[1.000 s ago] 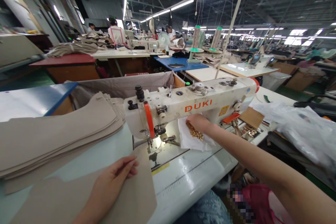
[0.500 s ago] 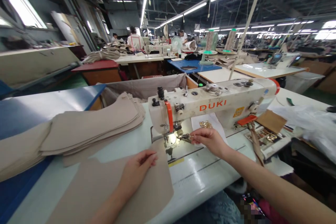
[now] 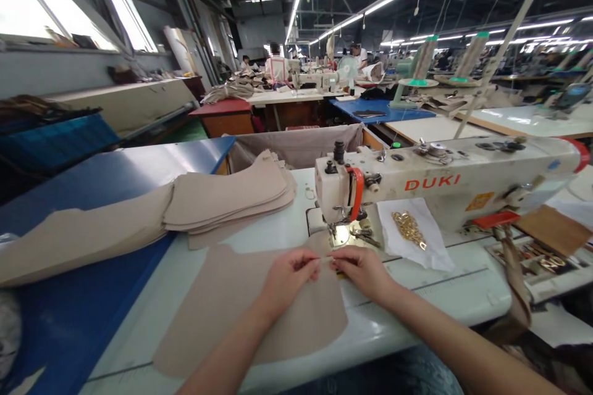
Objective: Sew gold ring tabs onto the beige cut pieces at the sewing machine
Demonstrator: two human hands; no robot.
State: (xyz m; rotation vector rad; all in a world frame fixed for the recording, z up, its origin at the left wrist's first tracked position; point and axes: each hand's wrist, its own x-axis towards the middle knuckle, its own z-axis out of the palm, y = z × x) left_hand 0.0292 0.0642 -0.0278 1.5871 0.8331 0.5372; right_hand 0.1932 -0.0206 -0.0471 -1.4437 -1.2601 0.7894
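My left hand (image 3: 296, 274) and my right hand (image 3: 359, 268) meet just in front of the sewing machine needle area, both with fingertips pinched. Between them shows a small pale strip (image 3: 327, 258), too small to make out fully. Below the hands a beige fabric panel (image 3: 250, 296) lies flat on the machine table, its upper tip close to the lit presser foot (image 3: 343, 234). The white sewing machine (image 3: 435, 179) stands behind my hands. To its front, small gold metal rings (image 3: 407, 228) are heaped on a white cloth (image 3: 433, 247).
A stack of beige fabric panels (image 3: 227, 194) lies at left, beside more panels (image 3: 92, 228) on a blue surface (image 3: 74, 315). At right a tray (image 3: 546, 262) holds small parts, partly under a brown cardboard piece (image 3: 560, 228). Other people sit farther back.
My right hand has moved left from beside the gold rings to meet my left hand. My left hand has risen off the fabric into a pinch. The view has turned left.
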